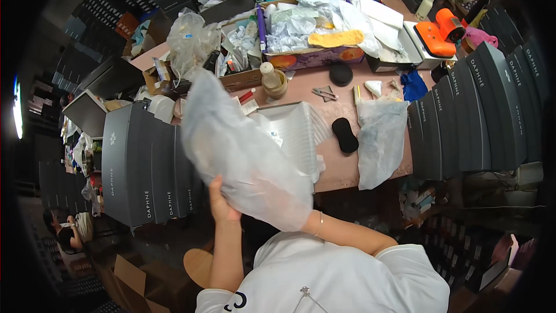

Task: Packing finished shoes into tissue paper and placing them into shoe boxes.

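Note:
A large translucent white plastic bag is held up in front of me, slanting from upper left to lower right over the table. My left hand grips its lower left edge, thumb up along the film. Through the bag's lower right end goes my right forearm, so my right hand shows only as a faint pinkish shape inside, its fingers blurred by the film. A faint warm-coloured patch shows in the bag's upper left, too hazy to name. Behind the bag lies a ribbed whitish sheet on the pink table.
Stacks of dark grey shoe boxes stand at left, more boxes at right. Another translucent bag lies flat beside a black eyeglass-case-shaped pad. Farther back are a jar, nippers, an orange device and a carton of crumpled paper.

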`<state>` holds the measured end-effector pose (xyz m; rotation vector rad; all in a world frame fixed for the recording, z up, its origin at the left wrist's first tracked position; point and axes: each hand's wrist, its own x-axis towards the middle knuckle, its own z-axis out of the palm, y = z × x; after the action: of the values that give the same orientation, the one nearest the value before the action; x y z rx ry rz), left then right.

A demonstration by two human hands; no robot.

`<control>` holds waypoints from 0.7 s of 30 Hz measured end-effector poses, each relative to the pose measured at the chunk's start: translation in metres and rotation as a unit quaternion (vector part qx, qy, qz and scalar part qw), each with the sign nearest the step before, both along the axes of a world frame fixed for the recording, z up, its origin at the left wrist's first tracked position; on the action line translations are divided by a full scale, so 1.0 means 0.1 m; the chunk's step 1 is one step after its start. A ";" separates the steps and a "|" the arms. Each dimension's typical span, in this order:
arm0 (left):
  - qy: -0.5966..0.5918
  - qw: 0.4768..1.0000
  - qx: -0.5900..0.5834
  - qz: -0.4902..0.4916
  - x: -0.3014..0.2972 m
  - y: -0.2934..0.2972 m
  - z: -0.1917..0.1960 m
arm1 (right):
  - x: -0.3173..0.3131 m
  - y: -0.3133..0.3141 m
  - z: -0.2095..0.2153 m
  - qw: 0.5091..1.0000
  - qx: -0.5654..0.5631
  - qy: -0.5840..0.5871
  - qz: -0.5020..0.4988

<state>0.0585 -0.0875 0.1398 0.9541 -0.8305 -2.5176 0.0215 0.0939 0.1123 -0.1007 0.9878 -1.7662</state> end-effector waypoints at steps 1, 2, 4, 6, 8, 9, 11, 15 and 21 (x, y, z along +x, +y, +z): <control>0.010 0.999 -0.001 0.032 0.00 -0.08 0.16 | 0.04 0.15 0.02 0.992 -0.032 -0.118 0.028; 0.011 0.997 -0.065 0.040 -0.04 -0.05 0.23 | 0.04 0.34 0.08 0.967 -0.089 -0.238 0.032; 0.008 0.980 -0.193 0.051 -0.11 0.09 0.32 | 0.13 0.51 0.13 0.924 -0.209 -0.320 -0.037; -0.033 0.976 -0.214 -0.007 -0.02 0.81 0.11 | -0.02 0.47 0.38 0.914 -0.251 -0.243 -0.208; 0.000 0.889 -0.371 -0.269 0.18 1.25 0.03 | -0.09 0.57 0.32 0.936 -0.084 -0.159 -0.303; 0.021 0.846 -0.364 -0.389 0.20 1.31 0.02 | -0.01 0.86 0.17 0.937 0.102 -0.107 -0.315; 0.088 0.743 -0.165 -0.643 -0.25 0.88 -0.02 | 0.05 1.24 0.11 0.887 0.122 -0.101 -0.433; 0.050 0.295 -0.818 -0.492 -1.13 0.23 -0.94 | 0.04 1.53 0.36 0.895 0.187 0.005 -0.404; 0.112 0.110 -0.781 -0.605 -1.75 0.19 -1.51 | -0.11 1.51 0.39 0.885 0.233 0.122 -0.385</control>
<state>-0.1166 -0.0684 -0.0113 1.0038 2.4990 0.0141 0.0101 0.2445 0.1508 0.4466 1.7870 -2.1810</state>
